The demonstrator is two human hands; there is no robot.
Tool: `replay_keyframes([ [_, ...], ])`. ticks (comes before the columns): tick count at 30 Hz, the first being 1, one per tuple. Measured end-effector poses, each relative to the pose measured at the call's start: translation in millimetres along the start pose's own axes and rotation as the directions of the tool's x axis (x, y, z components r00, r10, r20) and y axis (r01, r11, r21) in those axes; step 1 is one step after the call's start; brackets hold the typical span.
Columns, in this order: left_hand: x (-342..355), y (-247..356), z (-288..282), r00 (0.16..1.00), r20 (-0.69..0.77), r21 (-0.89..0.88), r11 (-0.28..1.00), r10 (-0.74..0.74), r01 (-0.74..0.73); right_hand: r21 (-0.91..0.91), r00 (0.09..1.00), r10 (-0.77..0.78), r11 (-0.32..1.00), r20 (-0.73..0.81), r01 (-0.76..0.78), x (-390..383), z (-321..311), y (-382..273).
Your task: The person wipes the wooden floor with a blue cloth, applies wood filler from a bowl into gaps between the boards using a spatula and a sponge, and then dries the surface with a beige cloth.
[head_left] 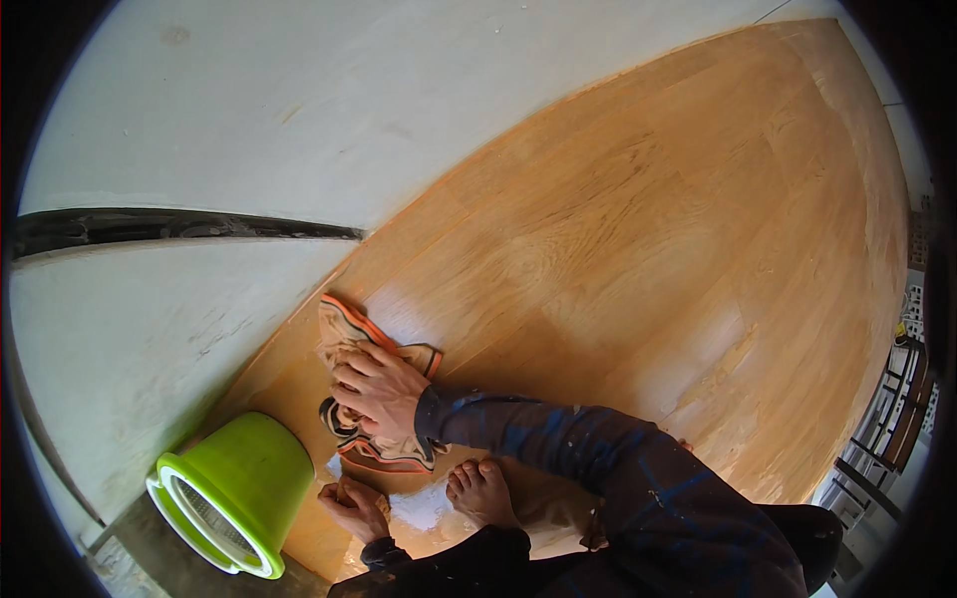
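Note:
My right hand [382,387] presses down on a crumpled tan cloth [349,329] with orange and black edging, its fingers bent into the folds. The cloth lies on the wood-plank floor [598,239], close to the wall. Nearer to me, my left hand [357,510] is low over the floor, beside the cloth and my bare foot [481,492]. Its fingers are curled, and whatever they may hold is hidden. To the left of that hand is a bright green bucket [254,478] with a white rim and a perforated basket inside.
A pale wall [259,110] with a dark horizontal gap [179,225] runs along the far left side of the floor. Whitish smears [424,506] lie by my foot. At the far right edge stand dark metal frames [877,429].

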State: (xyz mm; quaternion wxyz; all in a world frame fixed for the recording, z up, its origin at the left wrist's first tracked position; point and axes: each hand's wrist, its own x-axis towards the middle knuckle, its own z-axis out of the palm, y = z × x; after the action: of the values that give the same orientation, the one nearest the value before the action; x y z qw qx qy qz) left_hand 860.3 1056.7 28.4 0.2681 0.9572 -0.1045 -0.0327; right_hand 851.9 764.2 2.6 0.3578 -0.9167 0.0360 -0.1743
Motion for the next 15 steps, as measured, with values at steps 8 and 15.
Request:
replay_keyframes([
  [8, 31.4, 126.0, 50.1, 0.627, 0.693, 0.052, 0.842, 0.356, -0.536, -0.193, 0.889, 0.420, 0.871, -0.183, -0.451, -175.7, -165.2, 68.9],
  [15, 65.2, 263.5, 92.8, 0.207, 0.763, -0.306, 0.624, 0.613, -0.719, -0.591, 0.736, 0.649, 0.675, 0.191, -0.441, -348.8, -390.5, -13.3],
])
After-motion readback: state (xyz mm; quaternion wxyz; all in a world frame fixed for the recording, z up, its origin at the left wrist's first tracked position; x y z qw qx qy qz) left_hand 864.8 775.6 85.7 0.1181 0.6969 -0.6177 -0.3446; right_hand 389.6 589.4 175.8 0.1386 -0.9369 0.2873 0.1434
